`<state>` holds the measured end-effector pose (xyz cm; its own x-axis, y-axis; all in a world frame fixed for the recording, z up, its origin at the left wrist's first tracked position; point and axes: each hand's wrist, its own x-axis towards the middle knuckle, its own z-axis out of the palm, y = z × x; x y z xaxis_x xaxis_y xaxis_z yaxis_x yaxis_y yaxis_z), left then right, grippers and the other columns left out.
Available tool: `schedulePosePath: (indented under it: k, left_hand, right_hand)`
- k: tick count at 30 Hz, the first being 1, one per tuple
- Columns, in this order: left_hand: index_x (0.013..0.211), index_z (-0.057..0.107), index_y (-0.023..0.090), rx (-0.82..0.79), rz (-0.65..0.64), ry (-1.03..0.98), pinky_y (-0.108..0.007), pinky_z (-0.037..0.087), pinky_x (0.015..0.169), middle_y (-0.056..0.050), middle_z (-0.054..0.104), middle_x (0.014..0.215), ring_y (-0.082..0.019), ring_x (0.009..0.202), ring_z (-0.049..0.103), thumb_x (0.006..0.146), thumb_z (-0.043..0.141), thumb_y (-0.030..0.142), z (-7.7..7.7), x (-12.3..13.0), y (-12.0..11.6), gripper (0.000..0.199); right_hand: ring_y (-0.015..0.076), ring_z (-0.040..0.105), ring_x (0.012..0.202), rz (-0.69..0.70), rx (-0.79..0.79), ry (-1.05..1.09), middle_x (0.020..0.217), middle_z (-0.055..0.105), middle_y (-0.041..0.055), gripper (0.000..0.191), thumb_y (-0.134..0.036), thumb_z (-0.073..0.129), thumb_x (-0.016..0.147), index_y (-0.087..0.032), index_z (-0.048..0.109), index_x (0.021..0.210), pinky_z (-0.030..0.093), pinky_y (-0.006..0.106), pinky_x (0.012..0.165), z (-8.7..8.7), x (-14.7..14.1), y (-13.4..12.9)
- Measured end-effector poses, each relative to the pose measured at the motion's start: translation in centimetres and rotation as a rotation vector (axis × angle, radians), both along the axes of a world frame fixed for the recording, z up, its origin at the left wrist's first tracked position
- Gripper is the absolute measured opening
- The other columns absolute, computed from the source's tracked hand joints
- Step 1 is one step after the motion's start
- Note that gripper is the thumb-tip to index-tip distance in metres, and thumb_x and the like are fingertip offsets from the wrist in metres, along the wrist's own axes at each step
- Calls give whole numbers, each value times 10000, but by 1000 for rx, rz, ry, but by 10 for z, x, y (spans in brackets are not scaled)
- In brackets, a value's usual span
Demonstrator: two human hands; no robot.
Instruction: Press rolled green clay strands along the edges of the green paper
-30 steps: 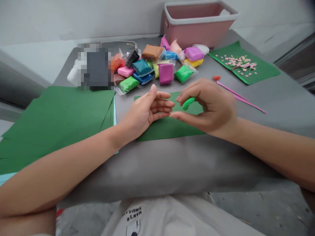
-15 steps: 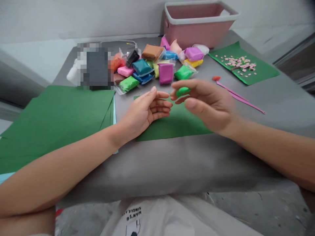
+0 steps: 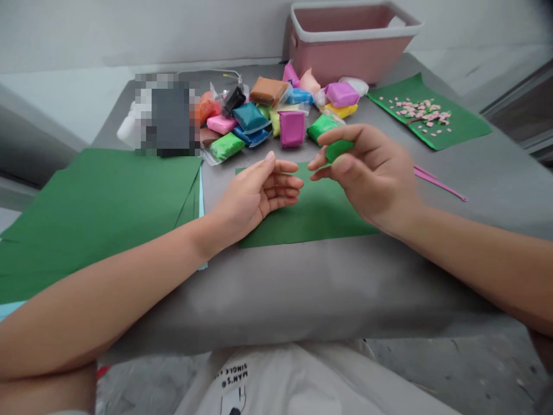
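Note:
A small lump of bright green clay [image 3: 338, 151] is held between the fingers and thumb of my right hand [image 3: 374, 176], raised over a green paper sheet [image 3: 311, 216]. My left hand [image 3: 259, 193] rests on its side at the sheet's left part, palm turned to the right, fingers loosely curved with nothing in them. A gap separates the two hands. Behind my right hand lies a packet of green clay [image 3: 322, 128]. Pink modelling tools [image 3: 440, 183] lie to the right, partly hidden by that hand.
Several wrapped clay packets [image 3: 291, 128] are heaped at the back, before a pink bin [image 3: 341, 57]. A stack of green paper [image 3: 108, 202] lies left, below a pixelated dark object [image 3: 173, 118]. At the right back is a green sheet with a pink blossom tree [image 3: 462, 124].
My right hand has shifted slightly right and up with the green clay, its fingers closer around it. It now covers the orange piece near the tools. My left hand stays in place.

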<state>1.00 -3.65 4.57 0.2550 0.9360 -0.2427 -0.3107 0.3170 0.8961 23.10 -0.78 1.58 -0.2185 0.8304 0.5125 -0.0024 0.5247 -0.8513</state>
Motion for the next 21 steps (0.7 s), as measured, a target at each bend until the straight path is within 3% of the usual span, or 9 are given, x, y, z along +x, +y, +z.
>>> schedulePosePath:
  k: [2,4,9,13,17,21]
  left_hand:
    - [971,777,190,2,0,1,-299,678,880,-53,826,892,-166,823,800,1132,699,737,0,-1,0,576]
    - [985,783,190,2,0,11,-310,681,901,-58,830,903,-174,841,808,1131,699,738,-1,-1,0,573]
    - [1007,796,190,4,-8,12,-314,682,919,-63,838,924,-185,876,821,1133,696,736,-2,-2,0,569]
    - [997,799,189,7,-10,-4,-309,684,902,-60,838,923,-184,876,819,1143,685,724,-2,-1,1,566]
    - [1028,810,190,-1,4,15,-332,685,928,-80,861,1005,-196,907,821,1149,670,721,-3,-2,2,562]
    - [1056,825,191,3,16,11,-367,694,970,-84,859,1048,-207,937,830,1139,690,716,-4,-4,2,548]
  right_hand:
    - [191,740,760,-56,30,-90,895,722,-18,549,-782,983,881,-334,819,1153,684,343,672,-2,3,4]
    - [181,727,709,-69,33,-151,868,706,-21,500,-742,967,928,-327,807,1154,653,330,623,-2,5,4]
    - [183,824,783,57,-42,-56,969,847,-3,393,-682,812,1100,-322,826,1257,739,359,786,6,1,-6]
    - [197,880,873,173,-89,-10,1056,906,10,332,-631,777,1142,-323,848,1242,759,370,845,8,-3,-10]
    - [222,902,1002,184,-129,48,1177,910,26,419,-716,765,1117,-332,822,1276,767,368,841,5,-2,-4]
    - [240,898,1013,126,-103,-23,1219,897,25,575,-686,979,946,-351,770,1364,772,365,823,3,2,2]
